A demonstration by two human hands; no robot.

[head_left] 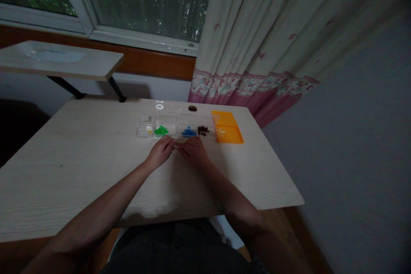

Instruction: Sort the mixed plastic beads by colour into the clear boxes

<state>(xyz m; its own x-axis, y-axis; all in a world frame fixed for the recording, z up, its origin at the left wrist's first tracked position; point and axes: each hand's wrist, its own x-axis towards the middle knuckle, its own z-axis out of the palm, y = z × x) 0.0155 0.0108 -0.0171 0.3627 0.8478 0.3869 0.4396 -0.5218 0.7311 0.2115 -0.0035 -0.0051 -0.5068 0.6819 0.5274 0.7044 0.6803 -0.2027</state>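
My left hand [161, 150] and my right hand [194, 150] meet over the table, fingertips pinched close together. Something small and pale shows between them, too tiny to name. Just beyond the hands stands a row of open clear plastic boxes. One holds green pieces [161, 130], another blue pieces [189, 132], and a third dark brown pieces [203, 130]. The leftmost clear box [140, 132] has a few white and yellow bits. At the right end an open orange box [236, 136] contains small white pieces [221, 132].
The pale wooden table [80, 171] has a round cable hole [192, 108] near its back edge. A raised shelf [96, 66] on black legs stands at the back left, with a clear plastic packet [58, 55] on it. A curtain [253, 51] hangs behind the right side.
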